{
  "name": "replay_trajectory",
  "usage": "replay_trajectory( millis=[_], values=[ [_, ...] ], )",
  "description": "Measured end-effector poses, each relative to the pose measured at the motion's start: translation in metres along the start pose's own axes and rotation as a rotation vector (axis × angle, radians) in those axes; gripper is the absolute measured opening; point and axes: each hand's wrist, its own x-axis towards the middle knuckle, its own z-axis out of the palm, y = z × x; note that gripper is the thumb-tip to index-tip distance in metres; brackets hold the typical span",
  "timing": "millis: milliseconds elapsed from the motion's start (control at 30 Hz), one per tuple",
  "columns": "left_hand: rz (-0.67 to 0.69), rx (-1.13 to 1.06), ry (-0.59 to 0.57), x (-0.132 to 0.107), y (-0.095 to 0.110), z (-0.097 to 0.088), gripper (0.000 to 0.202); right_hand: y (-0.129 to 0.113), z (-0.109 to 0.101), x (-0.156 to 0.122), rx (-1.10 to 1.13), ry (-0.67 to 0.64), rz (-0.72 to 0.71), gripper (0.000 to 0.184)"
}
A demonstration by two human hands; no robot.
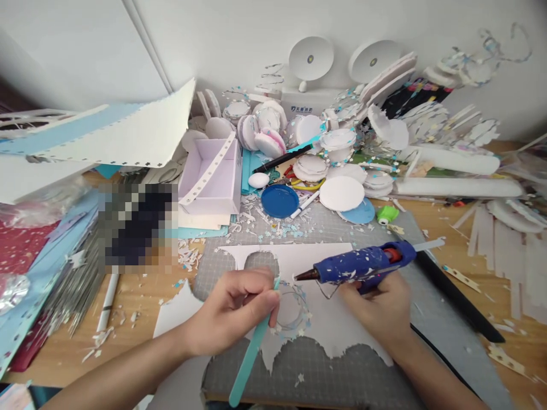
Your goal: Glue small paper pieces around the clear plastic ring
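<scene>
My left hand (239, 310) pinches a flat teal strip with a rounded lower end (249, 364); I cannot tell whether it is paper or a craft stick. In my right hand (380, 304) is a blue hot glue gun (363, 265), its brown nozzle pointing left toward the strip's upper end, a small gap between them. A pale glue stick pokes out of the gun's back. Below the hands lies a white sheet (329, 319) with scalloped cut edges. On it rests a thin wire ring (294, 310) dotted with small white and blue pieces.
A grey cutting mat (333, 376) covers the table's middle. Behind it stand a lilac open box (209, 171), a blue lid (280, 200) and piled white foam discs (342, 193). A bundle of wires (70, 285) lies left. A black bar (459, 296) and paper strips lie right.
</scene>
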Motion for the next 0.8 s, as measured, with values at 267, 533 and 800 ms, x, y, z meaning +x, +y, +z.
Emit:
replay_trajectory(
  millis=[267,533,800],
  values=[
    [0.016,0.026,0.055,0.002,0.001,-0.001,0.038,-0.002,0.0,0.002,0.082,-0.081,0.141,0.017],
    [0.026,0.038,0.295,0.006,-0.007,-0.006,0.036,0.0,-0.006,0.014,0.199,-0.322,0.352,0.019],
    [0.074,0.707,0.373,0.016,-0.001,-0.023,0.034,0.001,-0.005,0.014,0.171,-0.256,0.352,0.019]
  ],
)
